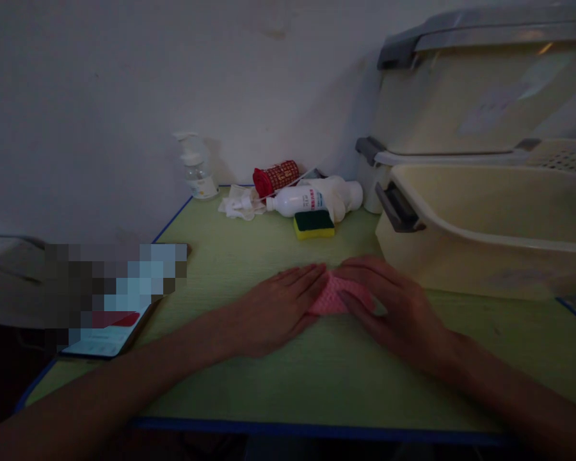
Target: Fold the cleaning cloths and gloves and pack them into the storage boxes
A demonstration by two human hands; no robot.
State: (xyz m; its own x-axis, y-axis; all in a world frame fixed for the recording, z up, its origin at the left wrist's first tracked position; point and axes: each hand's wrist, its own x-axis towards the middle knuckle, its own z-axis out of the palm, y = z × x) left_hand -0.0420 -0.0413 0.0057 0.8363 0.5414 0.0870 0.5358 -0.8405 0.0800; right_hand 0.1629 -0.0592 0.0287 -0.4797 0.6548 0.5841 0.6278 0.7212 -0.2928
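A folded pink textured cloth (342,294) lies on the light green table in front of me. My left hand (278,307) rests flat over its left end, fingers stretched out together and pointing right. From the other side, my right hand (396,307) holds the cloth's right part, with the thumb on the near face and the fingers curved over the top. Parts of the cloth are hidden beneath both hands. Just beyond it sits a yellow and dark green sponge (313,225).
A cream plastic bin (461,262) stands close to my right hand, with lidded boxes (461,102) behind. At the back are a white bottle (292,200), a red patterned roll (277,177) and a pump bottle (200,176). A lit phone (98,342) is at the left edge.
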